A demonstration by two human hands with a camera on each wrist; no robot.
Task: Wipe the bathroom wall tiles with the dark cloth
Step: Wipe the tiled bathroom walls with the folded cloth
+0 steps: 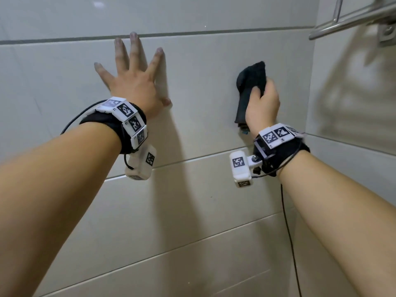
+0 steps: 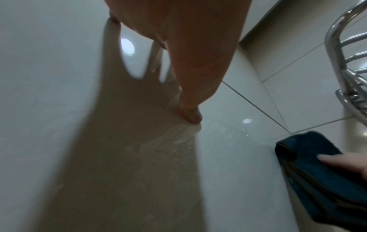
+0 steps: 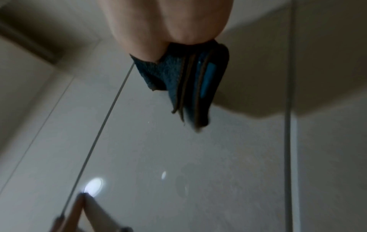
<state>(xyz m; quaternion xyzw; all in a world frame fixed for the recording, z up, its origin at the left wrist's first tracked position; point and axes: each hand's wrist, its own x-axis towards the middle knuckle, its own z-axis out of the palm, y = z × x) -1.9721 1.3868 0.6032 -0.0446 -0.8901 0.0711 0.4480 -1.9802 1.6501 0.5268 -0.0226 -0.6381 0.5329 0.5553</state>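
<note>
The folded dark cloth (image 1: 250, 86) lies against the glossy pale wall tiles (image 1: 203, 67), near the wall corner on the right. My right hand (image 1: 262, 103) grips it, thumb and fingers curled round the folds; the cloth (image 3: 190, 84) hangs below the palm in the right wrist view and the cloth (image 2: 317, 175) shows at the lower right of the left wrist view. My left hand (image 1: 135, 73) is flat on the tiles with fingers spread, to the left of the cloth and holding nothing. Its thumb (image 2: 190, 114) touches the tile.
A chrome towel rail (image 1: 353, 18) juts from the side wall at upper right, above the cloth; the rail (image 2: 345, 62) curves in the left wrist view. The side wall (image 1: 353, 103) meets the tiled wall just right of my right hand. Dark grout lines (image 1: 192, 34) cross the tiles.
</note>
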